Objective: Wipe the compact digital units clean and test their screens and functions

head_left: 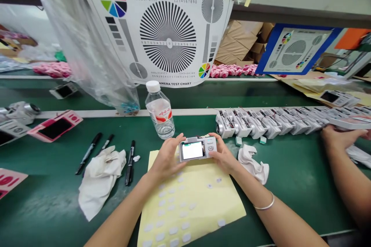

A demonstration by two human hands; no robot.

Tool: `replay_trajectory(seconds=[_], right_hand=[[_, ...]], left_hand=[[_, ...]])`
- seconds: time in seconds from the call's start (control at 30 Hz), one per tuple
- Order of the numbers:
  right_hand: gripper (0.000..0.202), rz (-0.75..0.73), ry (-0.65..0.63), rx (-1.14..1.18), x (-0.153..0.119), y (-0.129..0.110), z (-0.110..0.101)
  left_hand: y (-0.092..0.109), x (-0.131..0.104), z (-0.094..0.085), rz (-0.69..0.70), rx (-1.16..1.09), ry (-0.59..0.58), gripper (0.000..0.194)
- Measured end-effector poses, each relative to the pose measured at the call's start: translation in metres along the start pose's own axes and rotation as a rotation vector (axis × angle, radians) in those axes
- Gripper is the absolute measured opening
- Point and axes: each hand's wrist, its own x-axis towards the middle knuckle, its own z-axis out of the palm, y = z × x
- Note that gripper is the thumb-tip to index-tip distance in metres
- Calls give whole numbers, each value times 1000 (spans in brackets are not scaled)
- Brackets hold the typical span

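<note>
Between my two hands is a small silver digital camera (206, 149), its back towards me and its screen lit white. My left hand (165, 159) grips the camera's left end, thumb along the bottom edge. Fingers of my right hand (223, 153) wrap the other end, with the thumb near the buttons below the round pad. Under both hands lies a yellow sheet (203, 200) dotted with small pale stickers. The camera's lens side faces away and is hidden.
A water bottle (160, 114) stands behind my left hand, below a hanging camera test chart (169, 19). Part-built cameras (269, 123) line the right side, near a co-worker's hand (336, 139). White cloths (101, 181) and black markers (130, 164) lie around; pink cameras (55, 126) sit left.
</note>
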Motion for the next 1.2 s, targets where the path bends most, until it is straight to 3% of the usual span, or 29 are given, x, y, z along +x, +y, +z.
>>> replay_trajectory(seconds=[0.2, 0.57, 1.2], right_hand=[[59, 51, 29, 45, 0, -3, 1], [54, 76, 124, 127, 2, 0, 4], [54, 104, 133, 142, 3, -3, 4]], left_hand=[[4, 0, 1, 37, -21, 30, 80], [4, -2, 5, -76, -26, 44, 81], [4, -3, 7, -121, -12, 0, 88]])
